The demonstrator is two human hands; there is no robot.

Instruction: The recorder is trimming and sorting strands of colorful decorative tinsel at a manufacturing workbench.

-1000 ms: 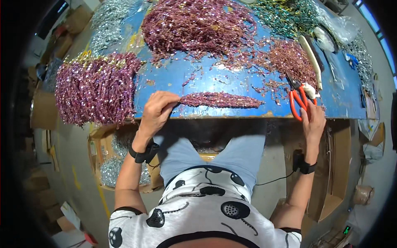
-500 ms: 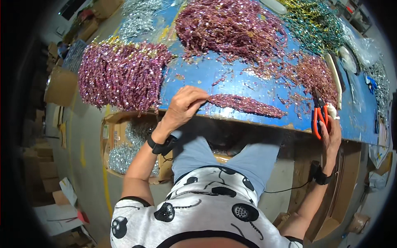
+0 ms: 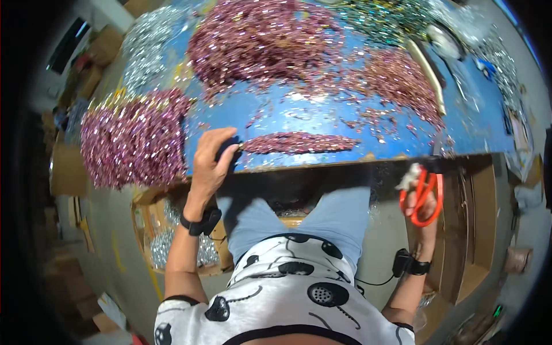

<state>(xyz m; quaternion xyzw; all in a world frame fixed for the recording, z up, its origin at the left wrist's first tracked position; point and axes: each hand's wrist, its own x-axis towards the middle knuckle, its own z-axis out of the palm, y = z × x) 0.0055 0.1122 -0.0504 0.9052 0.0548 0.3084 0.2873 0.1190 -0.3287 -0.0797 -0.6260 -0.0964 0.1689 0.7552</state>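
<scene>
A slim bundle of pink tinsel strands [image 3: 299,142] lies lengthwise along the near edge of the blue table. At its left end is my left hand [image 3: 208,164], thumb and fingers apart; the fingertips are close to the bundle's tip, and I cannot tell whether they touch it. My right hand [image 3: 422,210] is closed around scissors with red-orange looped handles [image 3: 427,192], just off the table's front edge. Their dark blades point away from me and are blurred. Something white [image 3: 409,175] sits by the handles.
A large pink tinsel heap [image 3: 259,46] covers the back middle. Pink tinsel bundles [image 3: 135,138] hang over the left edge. Loose pink strands [image 3: 399,83], green-gold tinsel [image 3: 382,20] and silver tinsel [image 3: 146,49] lie around. Cardboard boxes [image 3: 477,224] stand below the table.
My left fingers have parted from their pinch at the bundle's left end. My right hand has drawn the scissors back toward me, off the tabletop. The view has shifted to the right.
</scene>
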